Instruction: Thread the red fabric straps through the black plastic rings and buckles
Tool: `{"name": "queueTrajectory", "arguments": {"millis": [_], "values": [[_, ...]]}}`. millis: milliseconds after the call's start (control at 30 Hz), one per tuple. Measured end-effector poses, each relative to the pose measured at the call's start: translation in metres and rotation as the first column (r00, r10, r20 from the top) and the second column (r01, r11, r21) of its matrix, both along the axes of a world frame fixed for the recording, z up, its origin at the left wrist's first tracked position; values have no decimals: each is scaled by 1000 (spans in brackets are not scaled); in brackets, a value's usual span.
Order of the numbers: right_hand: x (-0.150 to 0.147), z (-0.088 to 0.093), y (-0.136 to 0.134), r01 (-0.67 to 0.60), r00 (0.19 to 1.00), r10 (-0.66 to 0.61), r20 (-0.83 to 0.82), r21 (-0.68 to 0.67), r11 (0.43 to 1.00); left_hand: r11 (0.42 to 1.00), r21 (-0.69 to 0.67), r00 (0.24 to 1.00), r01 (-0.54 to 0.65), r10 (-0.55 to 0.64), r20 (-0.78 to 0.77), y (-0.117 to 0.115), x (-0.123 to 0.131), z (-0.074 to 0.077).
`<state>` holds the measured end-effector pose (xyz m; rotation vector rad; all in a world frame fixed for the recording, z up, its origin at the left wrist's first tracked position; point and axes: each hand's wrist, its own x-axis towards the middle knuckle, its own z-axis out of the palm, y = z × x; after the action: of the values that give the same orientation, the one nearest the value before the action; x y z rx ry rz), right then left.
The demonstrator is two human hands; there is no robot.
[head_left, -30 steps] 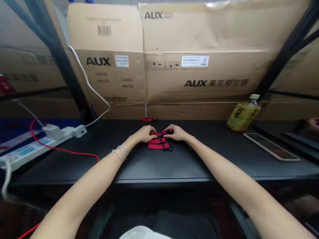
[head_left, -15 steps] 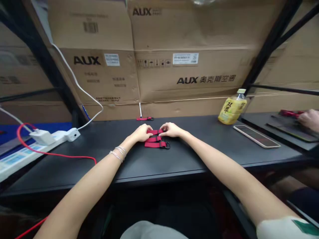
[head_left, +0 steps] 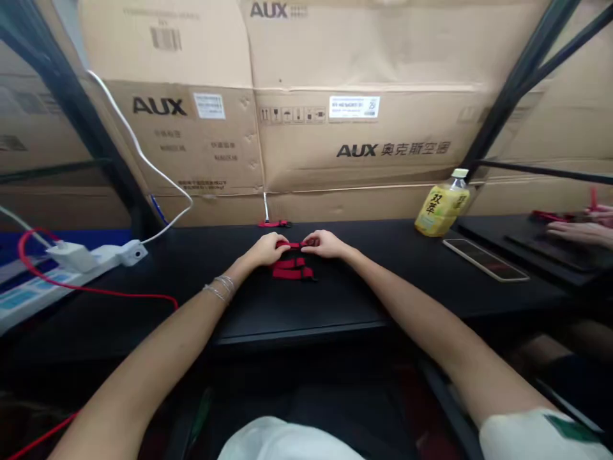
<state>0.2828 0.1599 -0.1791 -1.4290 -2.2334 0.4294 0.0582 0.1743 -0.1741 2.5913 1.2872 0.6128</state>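
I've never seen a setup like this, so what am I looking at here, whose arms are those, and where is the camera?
These pictures come from one camera worn on a person's head, looking forward and down, so the arms are that person's own. The left hand and right hand hold red straps on a black table. A drink bottle, a phone and a white power strip also lie there. Cardboard boxes stand behind. At far right is another person's hand.
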Motion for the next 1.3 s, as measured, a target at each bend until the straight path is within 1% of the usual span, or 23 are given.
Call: {"name": "queueTrajectory", "arguments": {"millis": [300, 400, 667, 800, 967, 1300], "values": [[-1, 4, -3, 22, 1000, -22, 12, -5, 1000, 1000, 24, 999, -17, 18, -32, -2, -1, 2], [-2, 4, -5, 31, 1000, -31, 0, -5, 1000, 999, 3, 998, -33, 33, -55, -2, -1, 2], [-4, 3, -5, 68, 997, -67, -41, 29, 997, 999, -23, 999, -36, 36, -17, -3, -1, 2], [-4, 1, -3, 67, 997, -65, -44, 38, 997, 999, -27, 999, -35, 34, -43, -1, -1, 2], [-3, 1, -3, 50, 998, -50, -42, 14, 999, 999, -24, 997, -24, 22, -69, 0, -2, 2], [-7, 6, -7, 37, 999, -38, -40, -18, 999, 1000, -10, 999, 1, -1, -46, 7, -4, -2]]}}
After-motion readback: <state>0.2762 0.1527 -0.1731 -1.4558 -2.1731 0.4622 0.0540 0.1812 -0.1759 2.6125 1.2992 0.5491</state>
